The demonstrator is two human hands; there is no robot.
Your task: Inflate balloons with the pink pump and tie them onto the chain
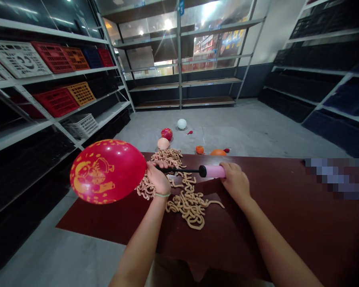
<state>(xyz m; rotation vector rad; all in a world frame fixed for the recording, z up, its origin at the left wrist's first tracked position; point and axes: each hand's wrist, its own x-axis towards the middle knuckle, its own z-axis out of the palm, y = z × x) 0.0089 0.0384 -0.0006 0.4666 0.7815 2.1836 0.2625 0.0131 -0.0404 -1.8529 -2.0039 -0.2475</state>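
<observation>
Head-worn view faces forward and down; over a table (227, 247), toward shelves (182, 84).

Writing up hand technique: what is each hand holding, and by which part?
Left hand: the red balloon, at its neck on the black pump nozzle. Right hand: the pink hand pump, by its barrel.

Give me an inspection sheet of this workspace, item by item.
surface: dark red table top, a blurred patch at its far right.
job's things: red printed balloon and pink hand pump, its black nozzle running into the left hand.
clutter: heap of tan squiggly strands under and beside the left hand.
grippers: left hand holds balloon and nozzle; right hand grips the pump's pink barrel.
cables: nothing seen.
surroundings: inflated balloons on concrete floor; metal shelves; plastic crates.
</observation>
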